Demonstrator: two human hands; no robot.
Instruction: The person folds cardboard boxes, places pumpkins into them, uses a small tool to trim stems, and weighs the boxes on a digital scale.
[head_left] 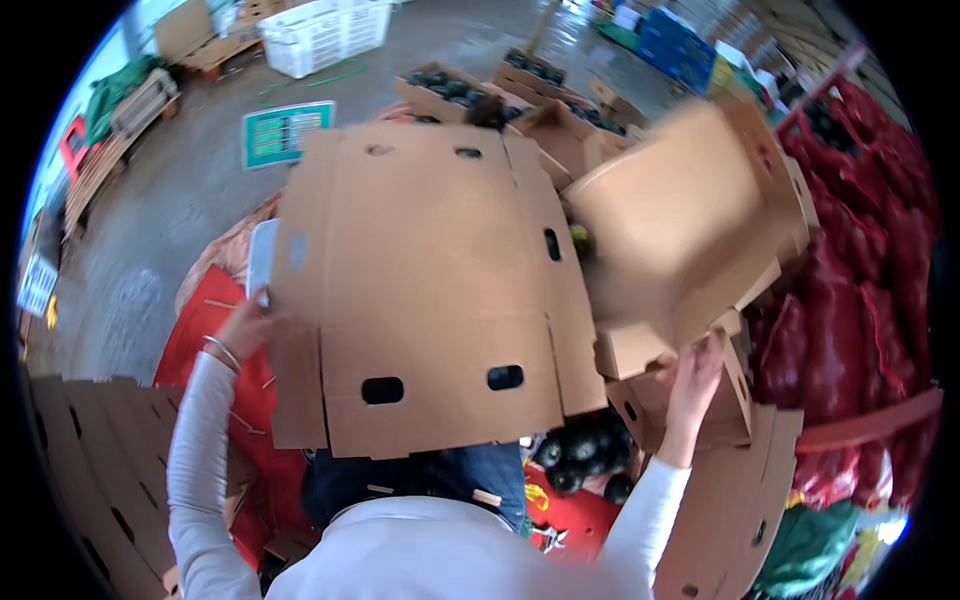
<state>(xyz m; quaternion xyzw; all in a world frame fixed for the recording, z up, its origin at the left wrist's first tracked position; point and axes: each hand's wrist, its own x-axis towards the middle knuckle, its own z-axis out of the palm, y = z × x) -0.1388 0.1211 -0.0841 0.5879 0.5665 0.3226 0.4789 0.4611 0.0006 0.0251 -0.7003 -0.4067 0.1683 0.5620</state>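
Observation:
A large flat cardboard box blank (440,260) with cut-out hand holes lies in front of my body, over my lap. My left hand (245,325), with a bracelet on the wrist, is closed at its left edge; the fingertips are partly hidden. To the right, a folded cardboard box (665,215) is tilted and smeared by motion, its inside facing me. My right hand (695,375) is closed at the box's lower edge. Another open cardboard box (715,415) sits just under that hand. Dark round produce (585,450) is heaped below, between the blank and my right forearm.
Boxes of dark produce (450,90) stand ahead. Red mesh sacks (840,300) are piled at the right. Flat cardboard blanks (110,470) are stacked at the lower left. A white crate (325,35) and a green-framed panel (288,133) are on the floor farther off.

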